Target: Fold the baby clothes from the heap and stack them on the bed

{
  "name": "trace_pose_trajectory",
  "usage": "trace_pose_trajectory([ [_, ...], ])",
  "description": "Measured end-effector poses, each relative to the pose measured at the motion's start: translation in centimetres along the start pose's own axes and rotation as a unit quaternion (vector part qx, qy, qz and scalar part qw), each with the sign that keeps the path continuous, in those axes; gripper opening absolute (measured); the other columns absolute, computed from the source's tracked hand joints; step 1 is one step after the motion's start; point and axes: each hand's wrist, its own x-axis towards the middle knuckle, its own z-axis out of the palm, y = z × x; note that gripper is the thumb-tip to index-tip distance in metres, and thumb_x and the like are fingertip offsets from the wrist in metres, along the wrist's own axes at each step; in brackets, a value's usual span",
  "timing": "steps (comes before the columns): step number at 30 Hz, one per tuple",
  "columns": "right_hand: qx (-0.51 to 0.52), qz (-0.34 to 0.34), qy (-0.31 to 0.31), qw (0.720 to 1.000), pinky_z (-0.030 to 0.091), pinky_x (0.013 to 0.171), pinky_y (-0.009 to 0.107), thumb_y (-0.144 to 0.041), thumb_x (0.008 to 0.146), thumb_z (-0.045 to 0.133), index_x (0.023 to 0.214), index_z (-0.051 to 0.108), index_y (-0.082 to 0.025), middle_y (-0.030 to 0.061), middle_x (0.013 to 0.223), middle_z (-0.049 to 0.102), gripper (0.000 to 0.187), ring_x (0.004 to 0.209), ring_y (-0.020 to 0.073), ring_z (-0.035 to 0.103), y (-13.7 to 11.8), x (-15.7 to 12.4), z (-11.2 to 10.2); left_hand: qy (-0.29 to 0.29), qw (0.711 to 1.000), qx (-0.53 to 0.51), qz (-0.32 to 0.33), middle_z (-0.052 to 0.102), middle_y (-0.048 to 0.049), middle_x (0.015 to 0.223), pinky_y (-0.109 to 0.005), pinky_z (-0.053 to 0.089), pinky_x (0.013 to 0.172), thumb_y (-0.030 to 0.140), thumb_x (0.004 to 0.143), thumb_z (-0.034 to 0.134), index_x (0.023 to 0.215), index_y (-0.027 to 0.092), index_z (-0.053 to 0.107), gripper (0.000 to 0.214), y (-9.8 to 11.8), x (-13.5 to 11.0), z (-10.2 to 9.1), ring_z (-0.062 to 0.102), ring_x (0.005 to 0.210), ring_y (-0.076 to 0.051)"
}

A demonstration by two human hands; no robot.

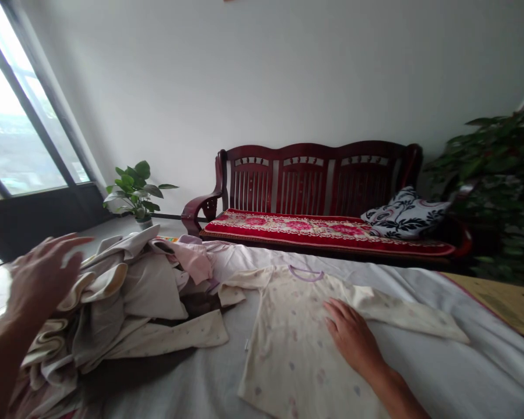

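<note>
A cream long-sleeved child's top point(288, 326) with a small scattered print and a lilac neckband lies spread out on a white sheet point(220, 381). My right hand point(351, 334) rests flat on its chest, fingers stretched out and holding nothing. At the left, my left hand point(48, 273) is raised, its fingers apart and slightly blurred. Beside and partly behind it is a heap of crumpled clothes point(151, 285) in cream, grey and pink. A printed cream sleeve point(179, 337) sticks out of the heap toward the spread top.
Beyond the sheet stands a dark red wooden bench point(301, 186) with a red floral cover point(297, 227) and a patterned cushion point(406, 215). A potted plant point(137, 189) is at the left, near the window point(21, 122). Dense foliage point(502, 174) fills the right side.
</note>
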Motion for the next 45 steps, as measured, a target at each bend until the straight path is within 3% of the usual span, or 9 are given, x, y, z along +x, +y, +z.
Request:
trace_pose_trajectory([
  [4,0.000,-0.008,0.005,1.000,0.046,0.107,0.043,-0.030,0.096,0.043,0.124,0.067,-0.016,0.0127,0.130,0.066,0.039,0.122,0.0263,0.059,0.1,0.0,-0.1,-0.089,0.982,-0.061,0.154,0.035,-0.0044,0.160,-0.069,0.005,0.113,0.058,0.099,0.036,0.141,0.032,0.054,0.052,5.2,2.2,2.8,0.013,0.149,-0.035],
  [9,-0.002,-0.007,0.002,1.000,0.045,0.107,0.042,-0.029,0.096,0.043,0.125,0.066,-0.017,0.0120,0.132,0.065,0.039,0.123,0.0257,0.059,0.2,-0.2,-0.1,-0.228,0.967,-0.095,-0.065,0.039,-0.0131,0.156,-0.065,0.021,0.109,0.071,0.089,0.043,0.145,0.018,0.047,0.076,4.4,4.0,8.2,0.028,0.140,-0.038],
  [15,-0.010,0.002,-0.014,1.000,0.043,0.109,0.042,-0.029,0.097,0.044,0.126,0.065,-0.018,0.0112,0.133,0.064,0.038,0.125,0.0258,0.057,-0.1,-0.1,-0.4,-0.170,0.979,-0.087,-0.073,0.035,-0.0113,0.159,-0.070,0.021,0.107,0.071,0.092,0.037,0.145,0.023,0.046,0.072,3.3,3.7,11.7,0.025,0.142,-0.039],
  [20,-0.013,0.004,-0.054,0.998,0.042,0.111,0.048,-0.031,0.097,0.046,0.132,0.062,-0.019,0.0128,0.139,0.061,0.041,0.130,0.0280,0.053,-0.7,-0.3,-1.5,-0.106,0.989,-0.090,-0.044,0.029,-0.0126,0.161,-0.078,0.012,0.106,0.059,0.095,0.041,0.145,0.024,0.047,0.062,5.1,2.5,8.7,0.020,0.145,-0.044],
  [24,0.008,-0.037,-0.108,0.993,0.037,0.115,0.052,-0.039,0.097,0.049,0.146,0.050,-0.023,0.0096,0.151,0.050,0.051,0.141,0.0298,0.042,-3.2,-1.8,-4.0,0.030,0.985,-0.115,0.126,0.028,-0.0112,0.164,-0.066,0.011,0.117,0.033,0.102,0.030,0.151,0.021,0.039,0.051,10.0,-3.4,5.7,0.014,0.152,-0.033],
  [29,0.063,-0.140,-0.165,0.974,0.027,0.122,0.048,-0.043,0.100,0.047,0.157,0.029,-0.033,0.0008,0.162,0.033,0.061,0.149,0.0258,0.028,-7.0,-4.7,-6.5,-0.042,0.886,-0.158,0.434,0.036,-0.0024,0.161,-0.051,0.020,0.122,0.042,0.096,0.051,0.153,0.035,0.037,0.059,14.9,-13.8,6.6,0.029,0.149,-0.029],
  [32,0.090,-0.143,-0.206,0.964,0.026,0.123,0.048,-0.045,0.100,0.048,0.157,0.028,-0.032,0.0020,0.163,0.031,0.062,0.150,0.0269,0.026,-7.9,-5.7,-7.0,-0.072,0.845,-0.166,0.503,0.036,0.0022,0.162,-0.050,0.021,0.122,0.035,0.095,0.053,0.152,0.043,0.037,0.060,14.5,-17.2,8.8,0.036,0.146,-0.027],
  [40,0.229,-0.036,-0.220,0.948,0.035,0.119,0.044,-0.043,0.100,0.045,0.138,0.060,-0.029,0.0052,0.151,0.051,0.043,0.141,0.0238,0.043,-6.9,-4.9,-8.8,-0.202,0.883,-0.195,0.376,0.058,-0.0011,0.145,-0.054,0.038,0.114,0.023,0.085,0.057,0.124,0.040,0.069,0.045,11.1,-15.1,11.1,0.048,0.138,-0.033],
  [45,0.258,0.203,-0.046,0.943,0.052,0.098,0.036,-0.041,0.093,0.042,0.119,0.071,-0.022,0.0096,0.122,0.072,0.043,0.112,0.0234,0.067,1.7,-4.2,-8.5,-0.263,0.872,-0.325,0.256,0.069,-0.0049,0.128,-0.037,0.052,0.099,0.050,0.094,0.045,0.102,0.029,0.076,0.038,14.0,-12.7,9.5,0.067,0.114,-0.027],
])
